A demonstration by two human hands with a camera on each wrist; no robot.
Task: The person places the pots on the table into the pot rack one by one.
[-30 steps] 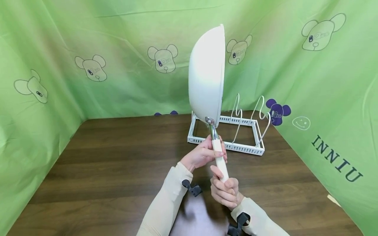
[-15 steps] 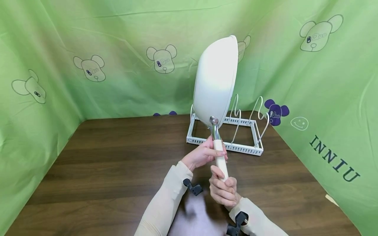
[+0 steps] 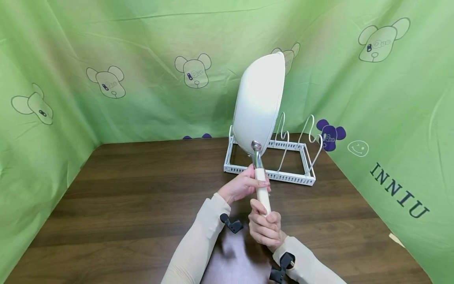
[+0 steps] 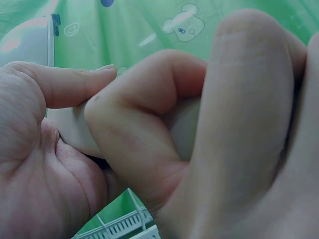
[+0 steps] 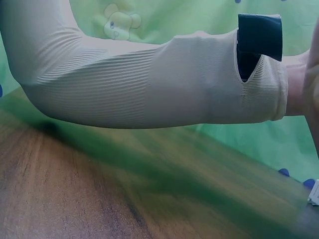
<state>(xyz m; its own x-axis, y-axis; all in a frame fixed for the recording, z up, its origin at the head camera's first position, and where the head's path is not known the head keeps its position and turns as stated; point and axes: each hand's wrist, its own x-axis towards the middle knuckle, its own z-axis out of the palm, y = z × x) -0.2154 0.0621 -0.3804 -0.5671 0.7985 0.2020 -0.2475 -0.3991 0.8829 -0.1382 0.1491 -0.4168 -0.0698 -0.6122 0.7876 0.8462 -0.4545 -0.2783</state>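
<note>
A deep white frying pan [image 3: 260, 100] is held up on edge, its outer side facing left and its top leaning slightly right. A shiny metal neck [image 3: 257, 156] joins it to a cream handle [image 3: 262, 193]. My left hand [image 3: 242, 186] grips the upper handle just below the neck, thumb across the front. Lower down, the fingers of my right hand [image 3: 265, 227] wrap the handle's end. Behind the pan stands a white rack [image 3: 289, 177] with wire dividers, partly hidden by it. In the left wrist view, curled fingers surround the handle [image 4: 70, 124], with the pan [image 4: 27, 42] at upper left.
The rack's wire dividers [image 3: 320, 152] rise at its right end. Under everything is a dark wooden table [image 3: 142, 189]. A green printed curtain [image 3: 142, 35] hangs around its back and sides. A pale strip [image 3: 396, 240] lies at the right edge.
The pan has come down and its top has leaned to the right, turning more of its underside toward me. Both hands keep their grip and have shifted slightly left.
</note>
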